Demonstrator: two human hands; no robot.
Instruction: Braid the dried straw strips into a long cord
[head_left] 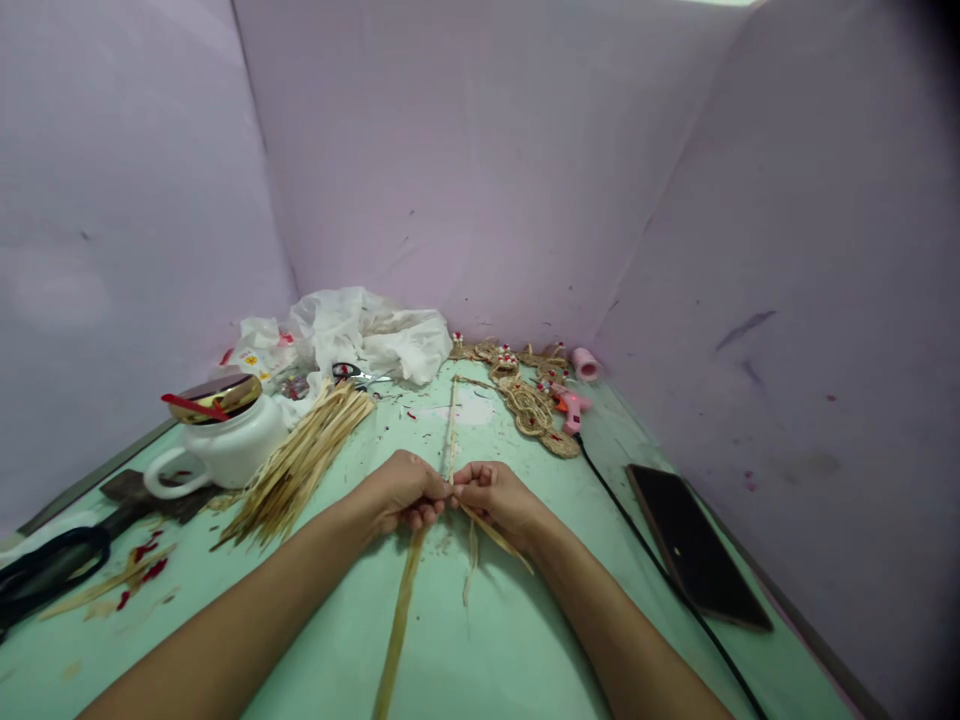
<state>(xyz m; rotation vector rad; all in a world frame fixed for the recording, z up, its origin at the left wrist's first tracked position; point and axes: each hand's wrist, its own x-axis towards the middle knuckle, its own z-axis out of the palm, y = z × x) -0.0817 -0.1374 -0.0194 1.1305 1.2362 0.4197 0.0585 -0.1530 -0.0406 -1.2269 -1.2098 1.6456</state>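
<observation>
In the middle of the table, my left hand (411,490) and my right hand (498,496) meet fingertip to fingertip. Both pinch the near end of a thin straw braid (453,425), which runs straight away from me. A wide flat straw strip (400,620) hangs from under my left hand toward the front edge. Shorter strand ends (504,541) stick out below my right hand. The exact crossing of the strands is hidden by my fingers. Left of my hands lies a loose bundle of dry straw strips (300,465).
A white mug (232,440) with a gold lid, dark-handled scissors (52,575) and a crumpled white plastic bag (367,335) are on the left. Coiled braided pieces (529,408), a pink glue gun (572,408), its black cord (645,550) and a dark phone-like slab (697,545) lie right.
</observation>
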